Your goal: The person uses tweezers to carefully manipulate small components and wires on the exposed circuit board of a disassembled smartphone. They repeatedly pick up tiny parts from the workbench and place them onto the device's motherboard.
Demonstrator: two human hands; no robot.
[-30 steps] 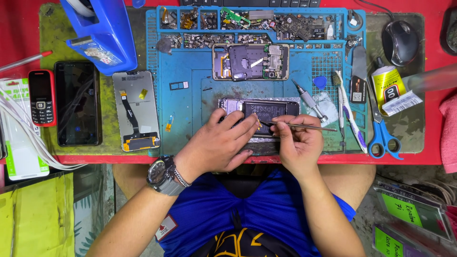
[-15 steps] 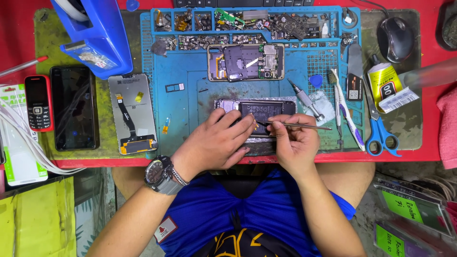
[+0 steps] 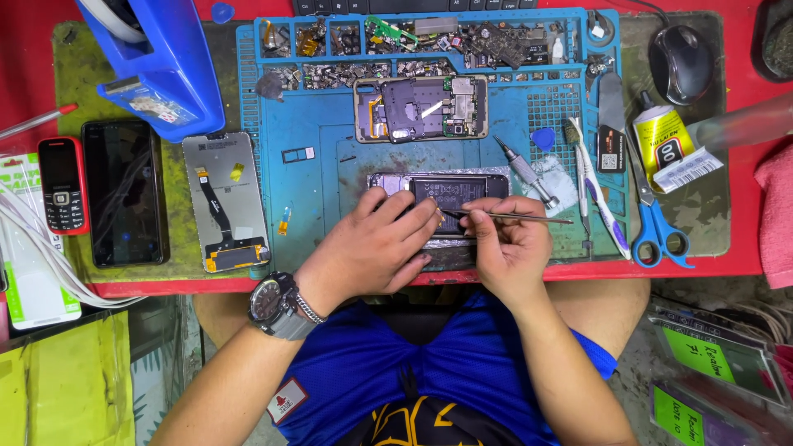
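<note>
Head cam, looking straight down: left hand presses flat on the opened phone lying on the blue mat at the bench's near edge, fingers spread, gripping nothing. Right hand fingers pinch thin metal tweezers, tip over the phone.

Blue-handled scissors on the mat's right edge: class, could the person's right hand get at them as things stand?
Probably yes: the scissors lie uncovered just right of the right hand, nothing between, though that hand would first have to put down the tweezers.
</note>
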